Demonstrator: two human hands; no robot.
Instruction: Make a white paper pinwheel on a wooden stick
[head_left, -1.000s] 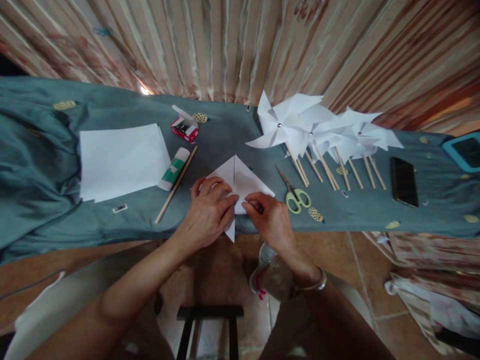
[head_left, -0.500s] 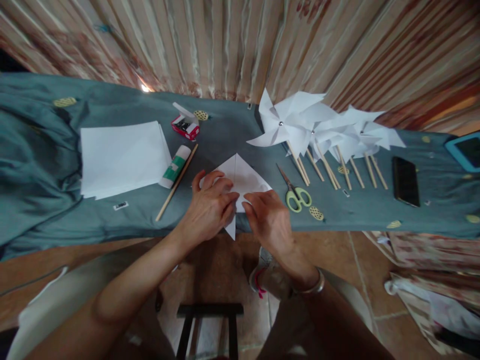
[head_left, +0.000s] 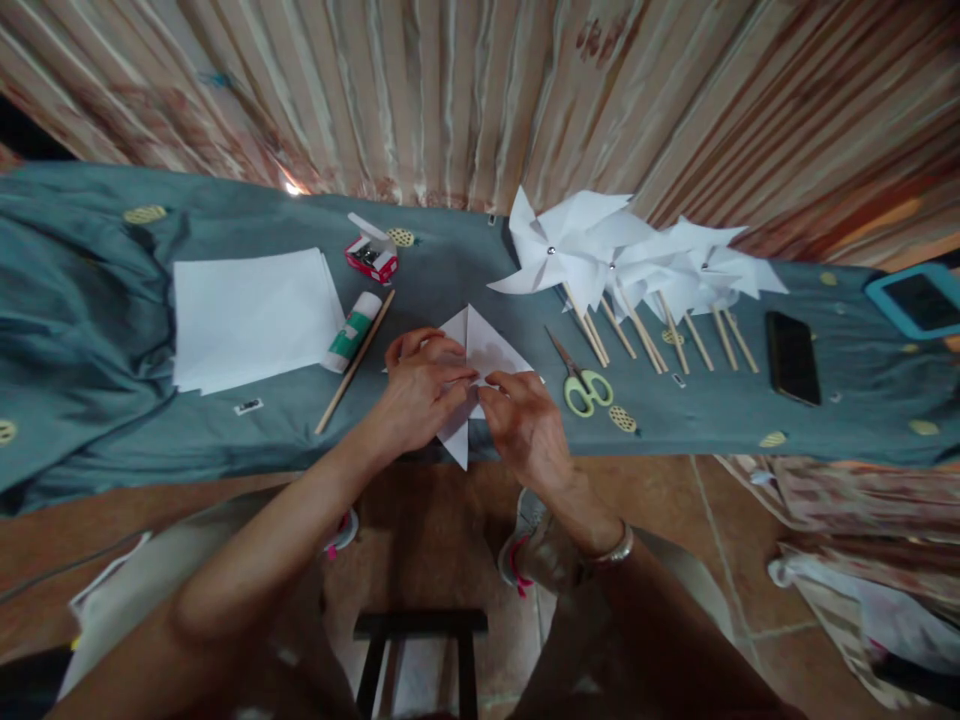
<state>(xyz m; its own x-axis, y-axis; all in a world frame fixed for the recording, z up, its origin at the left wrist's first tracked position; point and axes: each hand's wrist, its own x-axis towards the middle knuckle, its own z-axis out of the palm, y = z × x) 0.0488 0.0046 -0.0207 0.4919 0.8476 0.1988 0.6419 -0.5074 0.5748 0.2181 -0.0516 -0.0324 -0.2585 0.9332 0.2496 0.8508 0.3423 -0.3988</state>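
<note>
Head camera: both hands [head_left: 421,395] touch white paper [head_left: 491,345].

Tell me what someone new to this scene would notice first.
Probably the cluster of white paper pinwheels, lying right of center toward the cloth's far edge. Next, the left hand and right hand, fingertips close together over a folded white paper near the front edge. Green-handled scissors lie just right of them.

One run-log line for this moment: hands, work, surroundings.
left hand: on folded paper | right hand: at same paper | left of paper: glue stick, wooden stick | right of paper: scissors, phone
</note>
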